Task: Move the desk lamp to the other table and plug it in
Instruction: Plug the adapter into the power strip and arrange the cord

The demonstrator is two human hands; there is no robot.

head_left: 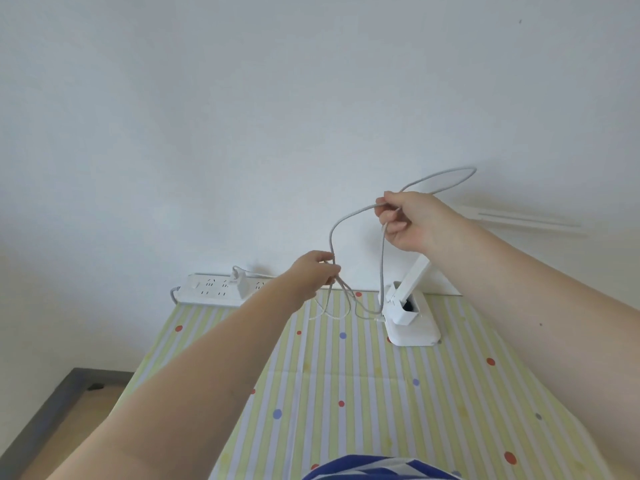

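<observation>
A white desk lamp [410,317] stands at the far right of a table covered by a striped, dotted cloth [346,393]; its arm rises behind my right wrist and its head [526,220] reaches right along the wall. The lamp's grey cable [349,216] enters the base's left side and loops up through the air. My right hand [408,220] grips a loop of the cable above the lamp. Lower and to the left, my left hand [318,271] pinches the cable, whose slack lies on the cloth below. A white power strip [218,287] lies at the table's far left edge with one white adapter plugged in.
A plain white wall stands directly behind the table. Another table's dark-edged wooden corner [62,410] shows at the lower left. The near part of the striped cloth carries nothing but my forearms above it.
</observation>
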